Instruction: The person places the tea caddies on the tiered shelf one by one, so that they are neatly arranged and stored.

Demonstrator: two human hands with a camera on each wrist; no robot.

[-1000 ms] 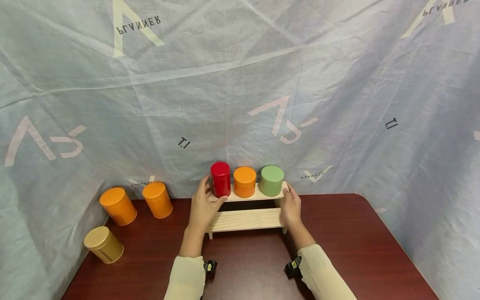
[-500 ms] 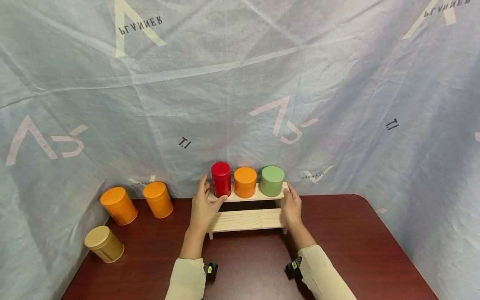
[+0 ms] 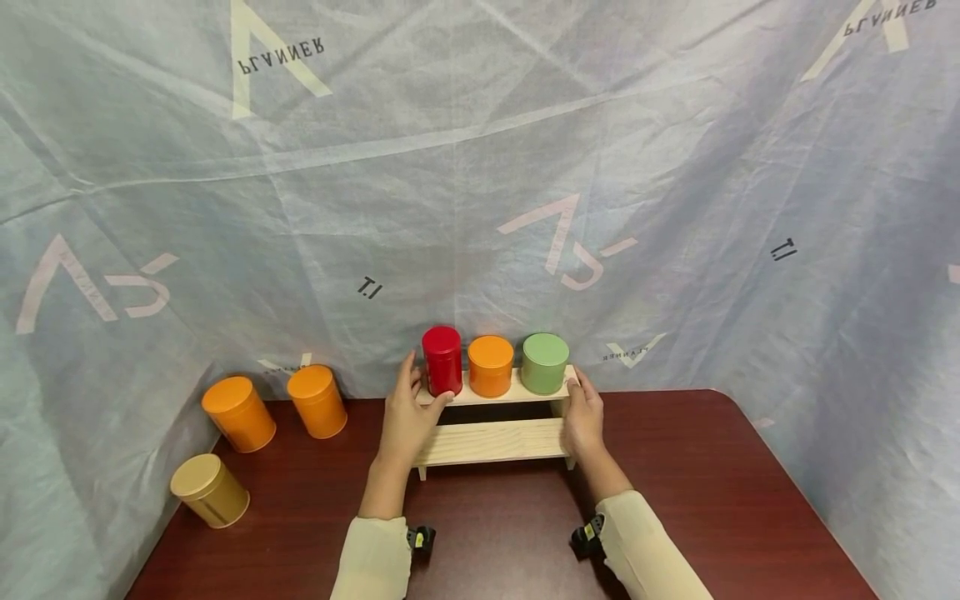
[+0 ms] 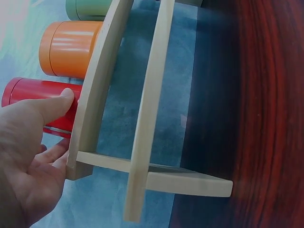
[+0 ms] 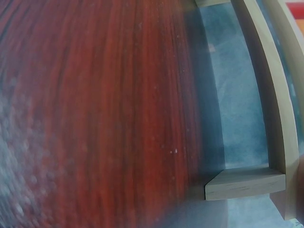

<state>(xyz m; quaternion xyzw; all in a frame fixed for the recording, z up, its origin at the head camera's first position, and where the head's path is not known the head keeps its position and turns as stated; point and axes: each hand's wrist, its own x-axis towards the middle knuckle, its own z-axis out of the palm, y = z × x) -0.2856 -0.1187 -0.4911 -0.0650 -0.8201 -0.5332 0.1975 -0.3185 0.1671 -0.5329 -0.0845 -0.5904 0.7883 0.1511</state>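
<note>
1. The left hand [image 3: 406, 417] has thumb and fingers around the red tin [image 3: 442, 358], upright on top of the wooden shelf [image 3: 495, 440].
2. The right hand [image 3: 584, 417], apart from the left, grips the shelf's right end.
3. An orange tin [image 3: 491, 367] and a green tin [image 3: 545, 364] (both shorter) stand in the same row.

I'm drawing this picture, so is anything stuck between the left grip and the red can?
No, nothing visible is in between: the left grip touches the red can with its thumb. The short orange can stands on the red can's other side, not in the way.
</note>
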